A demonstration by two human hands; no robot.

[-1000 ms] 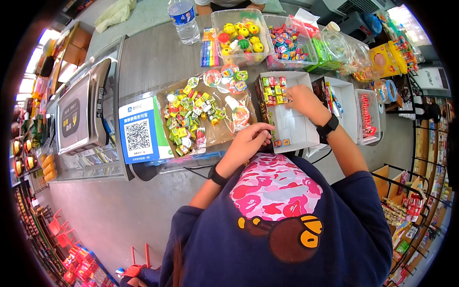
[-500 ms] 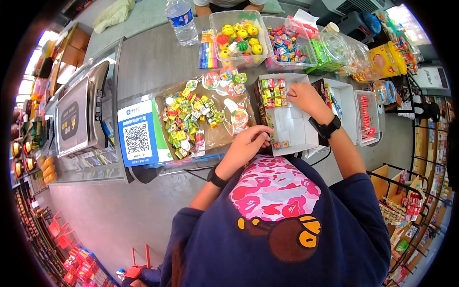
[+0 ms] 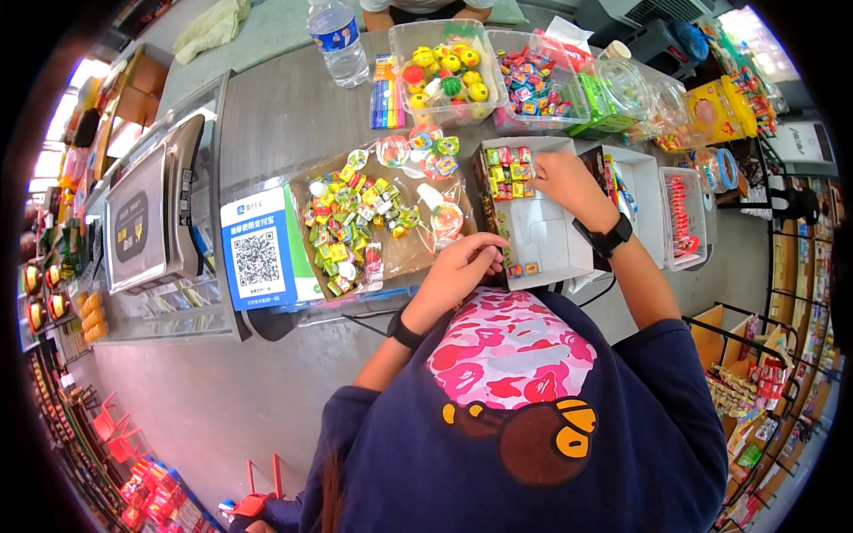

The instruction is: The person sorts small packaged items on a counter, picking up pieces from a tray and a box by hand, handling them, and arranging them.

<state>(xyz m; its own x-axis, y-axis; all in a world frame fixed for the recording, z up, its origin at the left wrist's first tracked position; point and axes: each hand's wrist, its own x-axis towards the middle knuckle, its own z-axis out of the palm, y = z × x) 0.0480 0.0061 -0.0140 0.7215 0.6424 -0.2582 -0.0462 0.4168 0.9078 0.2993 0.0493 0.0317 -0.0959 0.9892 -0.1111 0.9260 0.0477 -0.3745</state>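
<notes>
A white-lined cardboard box (image 3: 555,235) lies on the counter before me, with small wrapped candies (image 3: 509,171) in rows at its far left corner and a few more at the near left. My right hand (image 3: 569,186) is inside the box, its fingers pinched together beside the rows; whatever is in them is hidden. At the box's left wall, my left hand (image 3: 464,268) has its fingers and thumb closed on the edge. To the left, an open brown tray (image 3: 395,258) holds a heap of wrapped candies (image 3: 342,231) and several round lollipops (image 3: 444,219).
A payment QR sign (image 3: 259,253) stands left of the tray. Along the back are a water bottle (image 3: 339,44), a tub of yellow balls (image 3: 444,111) and a tub of wrapped sweets (image 3: 538,89). A clear container (image 3: 682,218) sits at right. Another person's arms (image 3: 378,18) show opposite.
My right hand has shifted slightly within the box, staying by the candy rows. My left hand keeps its place at the box's edge.
</notes>
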